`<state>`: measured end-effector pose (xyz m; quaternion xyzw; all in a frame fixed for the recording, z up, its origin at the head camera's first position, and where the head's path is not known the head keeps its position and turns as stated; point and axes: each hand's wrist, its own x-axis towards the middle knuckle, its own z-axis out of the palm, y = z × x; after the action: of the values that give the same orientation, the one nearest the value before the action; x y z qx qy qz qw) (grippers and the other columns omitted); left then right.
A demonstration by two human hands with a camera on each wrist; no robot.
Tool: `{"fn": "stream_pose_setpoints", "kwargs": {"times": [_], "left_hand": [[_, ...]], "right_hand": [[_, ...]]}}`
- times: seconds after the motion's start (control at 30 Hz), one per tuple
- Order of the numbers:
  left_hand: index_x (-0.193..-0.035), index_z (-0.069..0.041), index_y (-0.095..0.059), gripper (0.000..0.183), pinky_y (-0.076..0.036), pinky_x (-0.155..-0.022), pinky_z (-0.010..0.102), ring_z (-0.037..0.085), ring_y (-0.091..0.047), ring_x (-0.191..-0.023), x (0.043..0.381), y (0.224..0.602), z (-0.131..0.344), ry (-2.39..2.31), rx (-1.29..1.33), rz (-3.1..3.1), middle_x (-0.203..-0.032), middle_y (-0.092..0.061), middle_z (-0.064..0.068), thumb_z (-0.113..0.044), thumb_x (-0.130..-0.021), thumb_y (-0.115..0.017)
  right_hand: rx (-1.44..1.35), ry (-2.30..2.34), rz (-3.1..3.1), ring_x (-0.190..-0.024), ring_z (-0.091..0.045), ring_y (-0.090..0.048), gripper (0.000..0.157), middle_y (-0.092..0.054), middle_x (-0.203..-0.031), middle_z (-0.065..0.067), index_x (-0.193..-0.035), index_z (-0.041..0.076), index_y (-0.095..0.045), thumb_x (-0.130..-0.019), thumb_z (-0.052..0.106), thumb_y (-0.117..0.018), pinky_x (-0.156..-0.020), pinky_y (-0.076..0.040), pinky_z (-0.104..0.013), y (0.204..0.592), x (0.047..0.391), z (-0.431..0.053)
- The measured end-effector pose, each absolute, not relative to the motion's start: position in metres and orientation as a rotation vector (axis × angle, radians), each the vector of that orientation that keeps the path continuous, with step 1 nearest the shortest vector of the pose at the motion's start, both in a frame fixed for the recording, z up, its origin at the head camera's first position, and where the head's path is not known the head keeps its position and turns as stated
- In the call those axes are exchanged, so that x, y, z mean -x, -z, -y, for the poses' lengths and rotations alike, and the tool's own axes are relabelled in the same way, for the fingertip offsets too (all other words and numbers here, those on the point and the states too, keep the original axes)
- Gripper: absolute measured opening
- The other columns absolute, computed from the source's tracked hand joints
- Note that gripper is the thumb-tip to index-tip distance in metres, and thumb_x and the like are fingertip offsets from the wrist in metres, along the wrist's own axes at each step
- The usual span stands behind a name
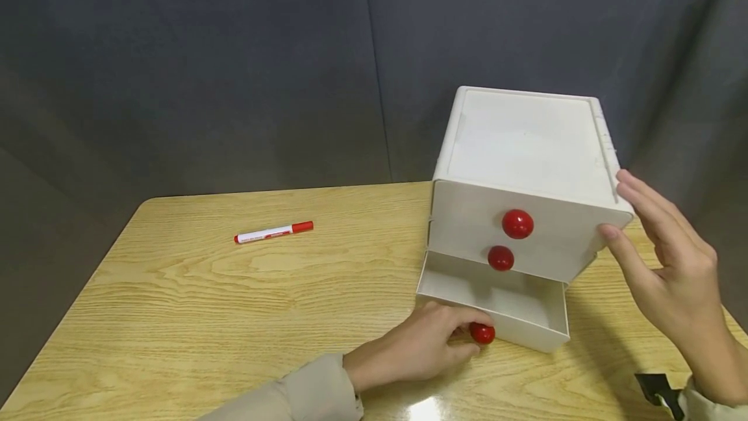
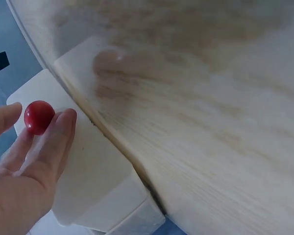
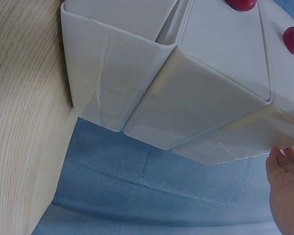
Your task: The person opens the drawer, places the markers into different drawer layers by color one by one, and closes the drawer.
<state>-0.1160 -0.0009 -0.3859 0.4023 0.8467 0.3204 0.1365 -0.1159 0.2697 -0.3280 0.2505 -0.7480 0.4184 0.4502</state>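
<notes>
A white three-drawer box [image 1: 526, 141] has round red knobs on its drawers. Its bottom drawer [image 1: 497, 291] is pulled out, and the part of its inside that shows is bare. My left hand [image 1: 429, 343] has its fingers and thumb around the bottom drawer's red knob [image 1: 482, 334]; the left wrist view shows fingertips against the knob [image 2: 39, 117] and the thumb close on its other side. At the box's upper right front corner, my right hand [image 1: 678, 265] touches it with extended fingers on the side and the thumb at the front face.
A red-capped white marker [image 1: 273, 232] lies on the wooden table [image 1: 234, 317], left of the box. Behind the table hangs a dark grey curtain [image 1: 234, 70]. A black strap end [image 1: 657, 387] hangs by the right sleeve.
</notes>
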Motion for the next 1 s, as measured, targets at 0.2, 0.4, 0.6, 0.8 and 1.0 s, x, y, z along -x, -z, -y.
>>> {"fn": "stream_pose_setpoints", "kwargs": {"times": [0.2,0.4,0.6,0.8,1.0], "left_hand": [[-0.130,-0.016,-0.063,0.039,-0.045,-0.081,0.006,-0.007,-0.057,-0.088,0.1120,0.3847,0.0044,-0.885,-1.223,-2.427,-0.110,-0.071,-0.011,-0.011,-0.092,-0.067],[-0.132,-0.015,-0.062,0.040,-0.047,-0.085,0.008,-0.008,-0.059,-0.093,0.1125,0.3855,0.0055,-0.902,-1.244,-2.415,-0.114,-0.071,-0.009,-0.010,-0.092,-0.066],[-0.131,-0.016,-0.063,0.040,-0.045,-0.086,0.008,-0.008,-0.057,-0.092,0.1127,0.3860,0.0054,-0.890,-1.231,-2.433,-0.114,-0.071,-0.011,-0.012,-0.092,-0.067],[-0.136,-0.021,-0.060,0.042,-0.043,-0.086,0.009,-0.005,-0.055,-0.090,0.1126,0.3866,0.0046,-0.849,-1.221,-2.420,-0.119,-0.068,-0.014,-0.016,-0.094,-0.066],[-0.135,-0.020,-0.060,0.043,-0.046,-0.086,0.008,-0.008,-0.060,-0.097,0.1123,0.3889,0.0045,-0.897,-1.204,-2.400,-0.119,-0.069,-0.013,-0.012,-0.094,-0.065]], "right_hand": [[-0.607,-1.018,1.873,-0.132,-0.020,-0.056,0.045,-0.057,-0.136,-0.028,-0.122,-0.019,-0.058,-0.094,0.015,-0.067,-0.110,-0.042,-0.021,0.3288,0.1160,-0.2718],[-0.609,-1.026,1.868,-0.132,-0.019,-0.056,0.045,-0.057,-0.137,-0.027,-0.122,-0.019,-0.058,-0.094,0.014,-0.067,-0.111,-0.042,-0.021,0.3285,0.1159,-0.2713],[-0.611,-1.035,1.858,-0.132,-0.020,-0.056,0.044,-0.058,-0.136,-0.027,-0.122,-0.019,-0.058,-0.094,0.013,-0.068,-0.111,-0.042,-0.021,0.3278,0.1158,-0.2699],[-0.613,-1.025,1.861,-0.132,-0.020,-0.056,0.044,-0.057,-0.136,-0.028,-0.122,-0.019,-0.058,-0.094,0.014,-0.067,-0.111,-0.041,-0.021,0.3281,0.1161,-0.2711],[-0.628,-1.040,1.852,-0.132,-0.020,-0.056,0.044,-0.057,-0.136,-0.028,-0.122,-0.020,-0.058,-0.094,0.012,-0.067,-0.112,-0.041,-0.023,0.3283,0.1162,-0.2706]]}}
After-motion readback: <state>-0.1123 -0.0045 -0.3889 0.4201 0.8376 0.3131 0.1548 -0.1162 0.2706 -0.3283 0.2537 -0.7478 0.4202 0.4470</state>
